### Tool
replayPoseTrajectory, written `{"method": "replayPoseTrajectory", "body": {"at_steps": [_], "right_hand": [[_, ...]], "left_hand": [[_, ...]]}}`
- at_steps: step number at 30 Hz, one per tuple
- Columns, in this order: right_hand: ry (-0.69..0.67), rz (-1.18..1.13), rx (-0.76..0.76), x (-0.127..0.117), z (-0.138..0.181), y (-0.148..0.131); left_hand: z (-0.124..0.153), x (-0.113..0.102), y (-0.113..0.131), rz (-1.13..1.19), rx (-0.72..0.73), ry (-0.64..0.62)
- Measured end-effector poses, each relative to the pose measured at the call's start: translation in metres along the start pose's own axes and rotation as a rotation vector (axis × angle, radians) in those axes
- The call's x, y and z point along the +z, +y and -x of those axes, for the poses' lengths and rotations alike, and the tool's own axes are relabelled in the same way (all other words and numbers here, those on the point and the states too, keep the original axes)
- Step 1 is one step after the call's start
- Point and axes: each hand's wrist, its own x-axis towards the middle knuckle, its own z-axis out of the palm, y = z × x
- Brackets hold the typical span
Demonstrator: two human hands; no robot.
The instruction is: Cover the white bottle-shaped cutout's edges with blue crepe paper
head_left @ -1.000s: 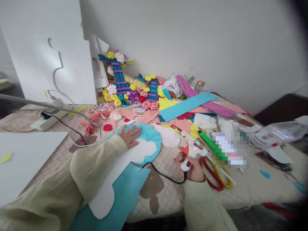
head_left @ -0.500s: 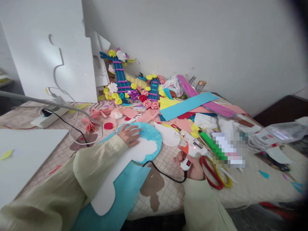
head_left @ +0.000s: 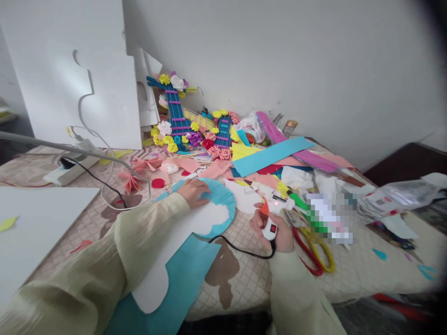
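My left hand [head_left: 194, 192] rests on the far, rounded end of a white guitar-shaped board [head_left: 181, 232], fingers slightly bent and lying over the paper. Blue paper [head_left: 223, 188] is folded over that end's rim in creased flaps. More blue paper [head_left: 188, 274] spreads flat under the board's near part. To the right, my right hand [head_left: 279, 230] is closed around a white hot glue gun [head_left: 269, 229] with an orange trigger and a lit red light. Its black cord [head_left: 240, 252] runs left to the board. Scissors [head_left: 310, 253] with red and yellow handles lie beside my right hand.
Paper-flower guitars [head_left: 179, 111] lean at the wall. Blue and pink paper strips [head_left: 275, 156] pile up behind the glue gun. On the left are a power strip [head_left: 71, 165], cables and a white board [head_left: 38, 223]. A clear plastic package [head_left: 401, 197] lies right.
My left hand's fingers have drawn closer together and bent more on the paper. The glue gun has tilted and shifted slightly left and down in my right hand.
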Motion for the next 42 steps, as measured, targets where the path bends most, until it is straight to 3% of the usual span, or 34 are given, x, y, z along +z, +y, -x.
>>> {"method": "replayPoseTrajectory", "body": {"at_steps": [5, 9, 20, 29, 42], "right_hand": [[-0.031, 0.053, 0.044, 0.014, -0.024, -0.016], [-0.041, 0.084, 0.11, 0.018, -0.04, -0.013], [-0.148, 0.34, 0.226, 0.014, -0.035, 0.011], [-0.113, 0.342, 0.335, 0.024, -0.041, 0.012], [-0.138, 0.384, 0.369, 0.023, -0.044, 0.018]], "left_hand": [[0.0, 0.007, 0.003, 0.043, 0.051, 0.057], [0.001, 0.012, 0.001, 0.1, 0.046, 0.113], [-0.005, 0.014, -0.011, 0.288, -0.094, 0.23], [-0.005, 0.017, -0.01, 0.358, -0.097, 0.274], [-0.005, 0.016, -0.01, 0.407, -0.035, 0.312]]}}
